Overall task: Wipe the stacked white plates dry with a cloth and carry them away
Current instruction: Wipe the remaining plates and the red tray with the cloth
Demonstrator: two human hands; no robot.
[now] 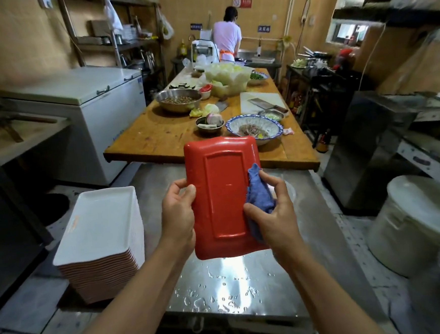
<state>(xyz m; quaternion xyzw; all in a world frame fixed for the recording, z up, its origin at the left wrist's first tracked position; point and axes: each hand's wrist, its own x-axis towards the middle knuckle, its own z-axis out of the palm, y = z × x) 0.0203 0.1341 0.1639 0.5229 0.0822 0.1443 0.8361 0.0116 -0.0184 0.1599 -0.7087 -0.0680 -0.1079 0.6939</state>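
While water still beads on the near edge of the steel counter (239, 294), a rectangular plate (222, 195) is held up above it, its red underside turned toward the camera (its face cannot be seen from here). Its left long edge is clamped by the left hand (178, 215), thumb on the red back and fingers curled behind. A bunched blue cloth (259, 198) is pinched against the right long edge by the right hand (272, 215), thumb pressing it to the plate. Both forearms are raised from below, wrists bent inward. The step would be done best with long strokes along the recessed foot, where water probably gathers, the plate being turned for its face afterward. Near the counter's left edge the stack of white plates (103, 236) is set, apparently untouched. Beyond, a wooden table (156, 135) is loaded with bowls.
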